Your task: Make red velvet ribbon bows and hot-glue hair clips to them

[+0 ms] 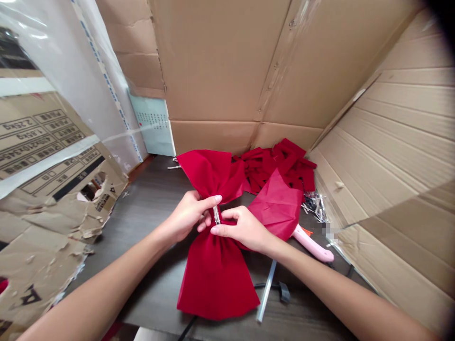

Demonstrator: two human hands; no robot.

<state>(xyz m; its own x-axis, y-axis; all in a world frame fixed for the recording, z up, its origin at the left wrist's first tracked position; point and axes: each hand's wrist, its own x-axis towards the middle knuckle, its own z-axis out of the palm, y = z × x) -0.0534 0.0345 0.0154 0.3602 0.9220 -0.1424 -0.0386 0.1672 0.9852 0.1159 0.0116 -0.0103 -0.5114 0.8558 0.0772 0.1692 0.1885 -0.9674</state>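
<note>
A large red fabric bow (218,284) is held over the table, its two wide loops spreading away from me and toward me. Across its gathered middle lies a narrow silver metal hair clip (216,214). My left hand (190,213) is closed round the left side of the middle, the thumb pressing at the clip's far end. From the right, my right hand (245,228) pinches the middle by the clip's near end, thumb and forefinger close together. The fabric under my fingers is partly hidden. Another piece of red fabric (279,206) lies just beyond my right hand.
Several red fabric strips (259,166) are heaped at the back. Silver clips (316,206) lie to their right. A pink handle (314,244), a translucent stick (266,291) and a black curved piece (283,292) are near my right forearm. Cardboard walls (220,61) enclose the dark table (145,189).
</note>
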